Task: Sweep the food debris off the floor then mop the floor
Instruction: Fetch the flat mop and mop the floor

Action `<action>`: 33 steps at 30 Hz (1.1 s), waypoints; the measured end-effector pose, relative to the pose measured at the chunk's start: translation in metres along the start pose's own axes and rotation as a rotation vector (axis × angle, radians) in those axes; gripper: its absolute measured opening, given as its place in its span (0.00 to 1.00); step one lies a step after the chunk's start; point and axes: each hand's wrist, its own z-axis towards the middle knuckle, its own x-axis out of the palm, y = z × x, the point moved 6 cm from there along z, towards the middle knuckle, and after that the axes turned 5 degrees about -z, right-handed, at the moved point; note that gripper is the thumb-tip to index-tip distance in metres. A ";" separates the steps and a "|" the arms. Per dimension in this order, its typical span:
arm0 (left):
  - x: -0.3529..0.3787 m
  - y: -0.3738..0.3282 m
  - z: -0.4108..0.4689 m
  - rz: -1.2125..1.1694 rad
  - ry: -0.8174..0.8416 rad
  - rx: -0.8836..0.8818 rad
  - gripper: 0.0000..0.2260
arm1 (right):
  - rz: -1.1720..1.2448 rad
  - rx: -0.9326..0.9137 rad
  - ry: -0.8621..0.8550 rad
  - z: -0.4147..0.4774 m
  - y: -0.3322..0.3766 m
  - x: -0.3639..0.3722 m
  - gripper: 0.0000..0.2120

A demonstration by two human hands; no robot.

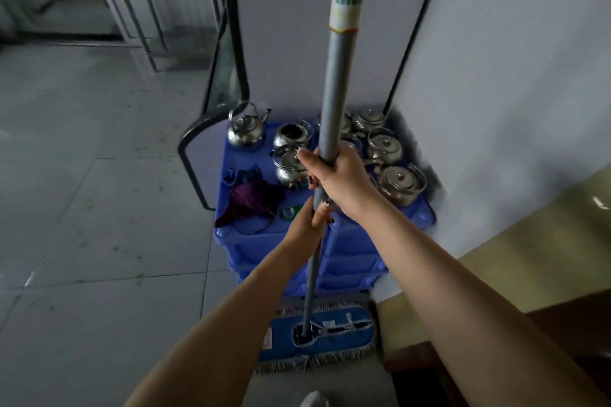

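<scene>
Two sets of fingers are curled tight round the mop handle (pixel 330 92), the right hand (pixel 340 178) above and the left hand (pixel 305 225) just beneath it. Below the fingers the pole runs down to the flat mop head (pixel 350 340), resting on the floor (pixel 82 208) against stacked blue crates (pixel 350 251) topped with kettles (pixel 246 134). It looks light, stiff and smooth, so hands spaced wider along the shaft should steer the soft fringed pad better

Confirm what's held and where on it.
The mop pole, at about mid-length: right hand above, left hand just below, both wrapped round it.
</scene>
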 end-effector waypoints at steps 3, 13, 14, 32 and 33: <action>-0.026 -0.020 -0.006 -0.028 -0.037 0.056 0.09 | -0.002 -0.046 0.012 0.010 0.027 0.026 0.18; -0.145 -0.057 -0.039 -0.075 -0.209 0.120 0.13 | -0.039 -0.123 0.089 0.025 0.107 0.137 0.19; -0.158 -0.057 -0.043 -0.071 -0.230 0.118 0.13 | -0.053 -0.126 0.105 0.024 0.112 0.150 0.19; -0.396 -0.070 -0.122 -0.083 -0.493 0.171 0.16 | -0.047 -0.232 0.201 0.017 0.195 0.384 0.19; -0.405 -0.069 -0.125 -0.080 -0.511 0.168 0.16 | -0.040 -0.227 0.212 0.018 0.196 0.394 0.19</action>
